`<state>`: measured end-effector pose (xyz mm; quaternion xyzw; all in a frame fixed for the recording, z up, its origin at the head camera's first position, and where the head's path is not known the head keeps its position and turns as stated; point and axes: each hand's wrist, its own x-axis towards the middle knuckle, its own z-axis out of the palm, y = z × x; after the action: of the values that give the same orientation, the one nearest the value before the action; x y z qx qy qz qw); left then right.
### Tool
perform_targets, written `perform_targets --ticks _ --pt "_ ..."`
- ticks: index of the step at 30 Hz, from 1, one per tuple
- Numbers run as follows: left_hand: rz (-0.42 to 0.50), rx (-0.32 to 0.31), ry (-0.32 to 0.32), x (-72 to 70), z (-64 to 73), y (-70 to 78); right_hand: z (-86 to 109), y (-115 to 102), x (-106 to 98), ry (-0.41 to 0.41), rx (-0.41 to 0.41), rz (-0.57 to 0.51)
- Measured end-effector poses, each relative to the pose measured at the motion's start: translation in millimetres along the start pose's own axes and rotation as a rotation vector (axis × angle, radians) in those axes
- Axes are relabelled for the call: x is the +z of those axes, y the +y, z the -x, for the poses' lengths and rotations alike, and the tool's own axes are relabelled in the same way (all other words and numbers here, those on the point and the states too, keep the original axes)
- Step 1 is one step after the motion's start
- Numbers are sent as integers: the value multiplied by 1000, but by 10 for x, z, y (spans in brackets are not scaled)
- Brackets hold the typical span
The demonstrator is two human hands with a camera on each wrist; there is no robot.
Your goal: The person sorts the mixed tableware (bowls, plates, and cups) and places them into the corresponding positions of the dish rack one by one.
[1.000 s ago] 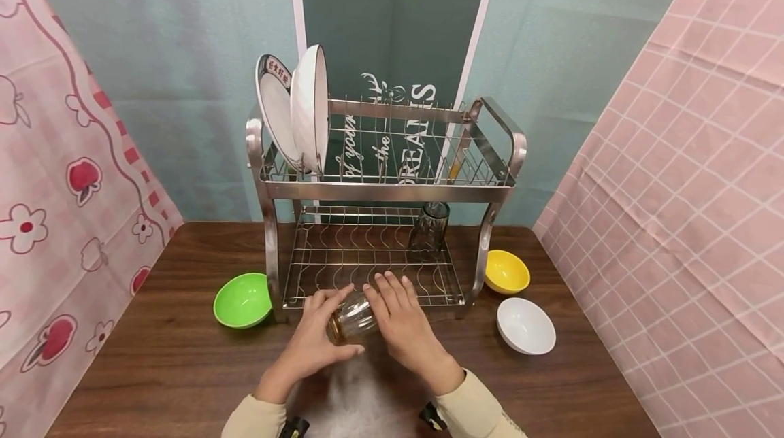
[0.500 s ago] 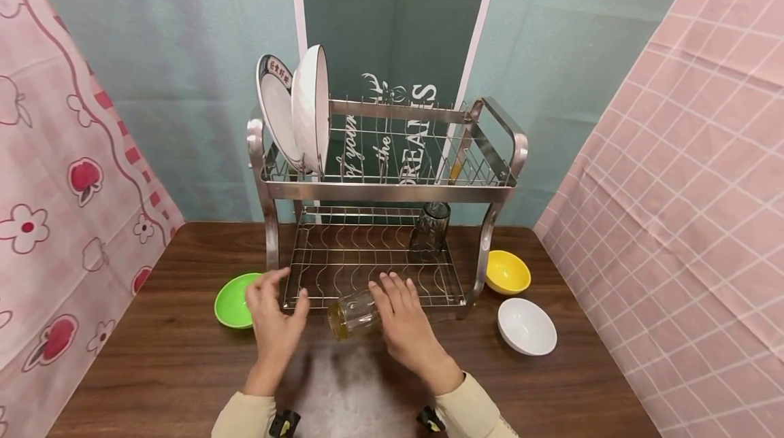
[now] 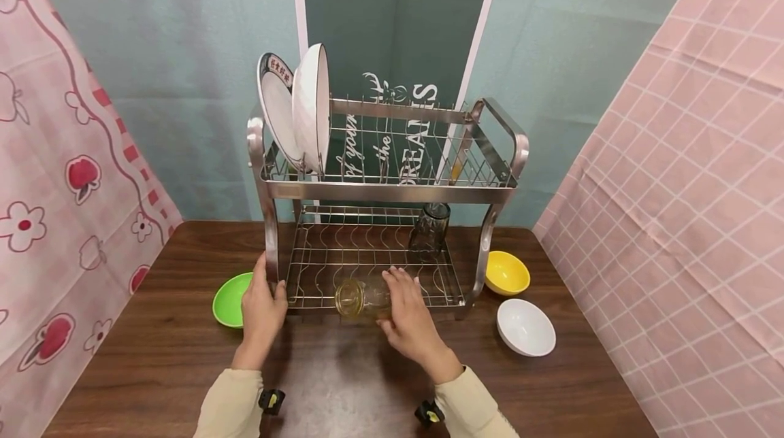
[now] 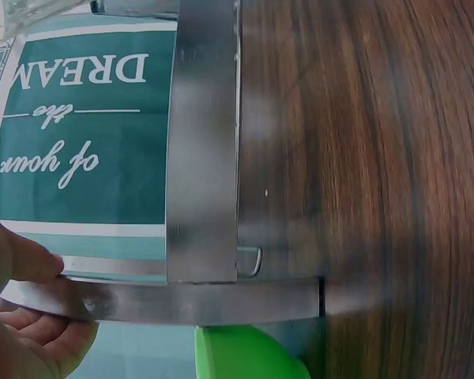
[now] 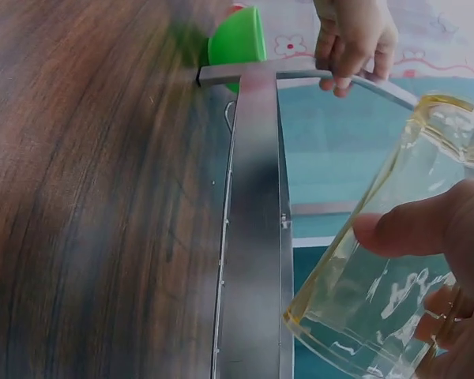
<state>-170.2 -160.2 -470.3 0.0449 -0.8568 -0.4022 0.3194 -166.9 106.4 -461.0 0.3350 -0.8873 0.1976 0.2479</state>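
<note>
My right hand [image 3: 412, 322] holds a clear, amber-tinted drinking glass [image 3: 351, 298] on its side, with one round end toward the left. In the right wrist view the thumb presses along the glass wall [image 5: 379, 276] and the fingers curl behind it. The glass overlaps the front edge of the lower shelf [image 3: 367, 264] of a metal dish rack [image 3: 392, 192]. My left hand [image 3: 262, 312] grips the rack's front left leg [image 4: 134, 300], thumb on one side and fingers on the other.
A dark glass [image 3: 429, 230] stands on the lower shelf's right side. A plate [image 3: 278, 111] and white bowl [image 3: 312, 108] lean on the upper tier. A green bowl [image 3: 229, 302] sits left, yellow [image 3: 507, 273] and white bowls [image 3: 525, 328] right.
My left hand has let go of the glass and moved left onto the rack's leg. The right hand keeps the glass, whose left end has swung forward toward the shelf.
</note>
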Motion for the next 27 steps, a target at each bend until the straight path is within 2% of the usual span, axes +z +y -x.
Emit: perform_targets --ticks 5,11,18,27 --pt "-30 9 -22 -24 -12 -23 -49 47 15 -1 26 -42" --pt "-50 -27 -54 -28 -31 -20 -156 117 9 -24 90 -103" --pt "-71 -86 -89 -29 -54 17 -252 233 32 -28 264 -254" --pt "-94 -30 -46 0 -55 5 -396 373 88 -36 457 -401"
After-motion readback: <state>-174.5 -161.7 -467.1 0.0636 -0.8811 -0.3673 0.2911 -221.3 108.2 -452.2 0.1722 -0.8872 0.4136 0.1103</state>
